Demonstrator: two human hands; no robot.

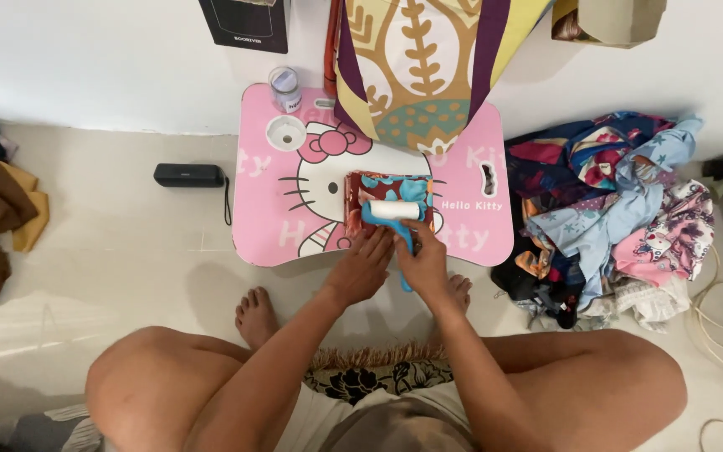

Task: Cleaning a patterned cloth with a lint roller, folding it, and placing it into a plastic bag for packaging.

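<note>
A blue plastic lint roller with a white cylindrical head [394, 213] lies across a folded red floral cloth [382, 199] on a small pink cartoon-printed lap table [269, 209]. The roller head's long axis runs left to right, while the blue handle points back toward the person. The right hand [423, 261] is closed around that handle, hiding most of it. The left hand [363, 266] rests with fingers spread flat on the cloth's near edge. The cloth's lower part is covered by both hands. A heap of soft, crumpled patterned fabrics [621, 209] lies right of the table; a patterned bag [416, 67] hangs over its far edge, cut off at the top.
</note>
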